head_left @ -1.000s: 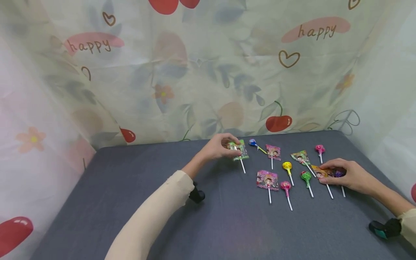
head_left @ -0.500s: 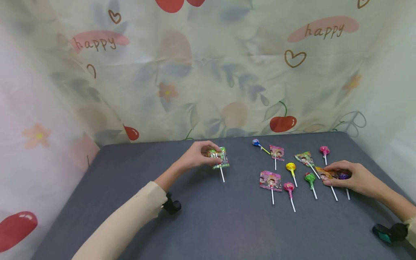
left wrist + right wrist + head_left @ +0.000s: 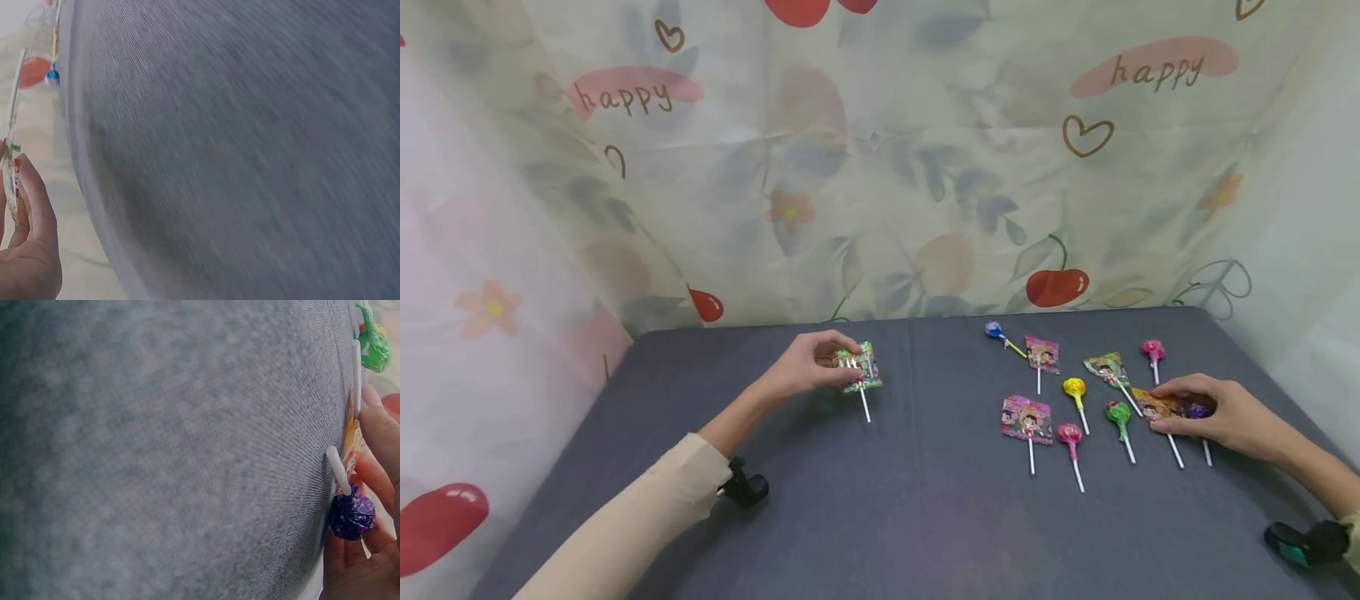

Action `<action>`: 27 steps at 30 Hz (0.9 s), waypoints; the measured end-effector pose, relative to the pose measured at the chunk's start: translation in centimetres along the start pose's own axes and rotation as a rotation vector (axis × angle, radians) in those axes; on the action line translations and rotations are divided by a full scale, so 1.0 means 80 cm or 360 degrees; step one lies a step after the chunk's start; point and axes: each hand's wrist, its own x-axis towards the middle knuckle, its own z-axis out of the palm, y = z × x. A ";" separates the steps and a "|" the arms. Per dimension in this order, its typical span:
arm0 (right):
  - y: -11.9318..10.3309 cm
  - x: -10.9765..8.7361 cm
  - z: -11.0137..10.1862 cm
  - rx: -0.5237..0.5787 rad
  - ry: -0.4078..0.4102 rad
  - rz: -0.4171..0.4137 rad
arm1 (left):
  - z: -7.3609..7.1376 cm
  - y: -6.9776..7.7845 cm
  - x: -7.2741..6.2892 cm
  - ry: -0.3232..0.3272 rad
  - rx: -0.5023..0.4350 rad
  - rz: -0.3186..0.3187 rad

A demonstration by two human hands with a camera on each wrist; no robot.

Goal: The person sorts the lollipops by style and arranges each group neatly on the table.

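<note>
while the left hand (image 3: 808,364) pinches a green-wrapped lollipop (image 3: 868,367), the right hand (image 3: 1236,415) grips an orange-wrapped lollipop (image 3: 1159,406) on the table (image 3: 917,508).

Five flat-wrapped lollipops (image 3: 1027,419), six round lollipops (image 3: 1074,388) and two hands (image 3: 801,367) are in view.

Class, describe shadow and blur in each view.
Head: a soft shadow lies below the left hand; left wrist: the table smears into streaks, shadowed near its edge; right wrist: the table is blurry at left, clearer towards the purple lollipop.
</note>
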 end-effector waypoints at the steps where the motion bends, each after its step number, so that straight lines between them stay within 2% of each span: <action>1: 0.000 -0.001 0.000 -0.0004 0.0001 0.0000 | -0.004 -0.001 -0.002 0.0005 0.0016 -0.0005; 10: 0.004 -0.001 0.000 0.0008 0.0006 -0.0023 | -0.048 -0.020 -0.023 0.0035 0.0161 -0.0069; 18: 0.006 0.000 0.002 0.0024 0.0027 -0.0051 | -0.087 -0.041 -0.038 -0.0006 0.0215 -0.0147; 27: 0.005 0.001 0.001 0.0011 0.0001 -0.0021 | -0.108 -0.051 -0.052 -0.0014 0.0236 -0.0222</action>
